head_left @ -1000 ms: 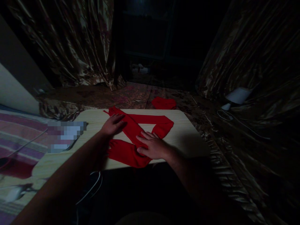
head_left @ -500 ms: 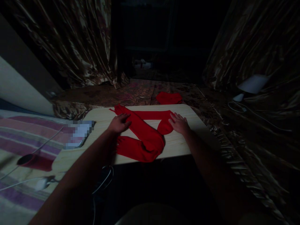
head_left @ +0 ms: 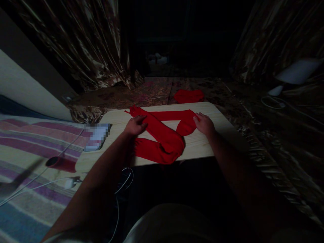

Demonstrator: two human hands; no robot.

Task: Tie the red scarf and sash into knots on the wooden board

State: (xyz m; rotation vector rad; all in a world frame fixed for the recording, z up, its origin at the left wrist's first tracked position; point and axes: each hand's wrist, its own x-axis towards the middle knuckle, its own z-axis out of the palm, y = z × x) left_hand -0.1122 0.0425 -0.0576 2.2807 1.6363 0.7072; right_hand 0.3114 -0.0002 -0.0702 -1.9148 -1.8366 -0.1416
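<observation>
A red fringed scarf (head_left: 164,131) lies zigzagged in folds on a small pale wooden table (head_left: 199,143). My left hand (head_left: 135,126) rests flat on the scarf's upper left part, fingers stretched out and holding nothing. At the right-hand fold, my right hand (head_left: 205,124) has its thumb and fingers closed on the scarf's edge. Fringes show at the upper left end and at the lower left end, the latter partly behind my left forearm.
Beyond the table's far edge lies another red cloth (head_left: 189,96). A pixelated flat item (head_left: 97,136) sits at the table's left. Nearby are a red cup-like container (head_left: 62,164), cables and a white plug (head_left: 69,183) on striped bedding (head_left: 32,168). A white lamp (head_left: 298,71) stands right.
My right hand has moved from the scarf's middle to its right fold and closed on the edge there. My left hand stays on the upper left part. The view has shifted.
</observation>
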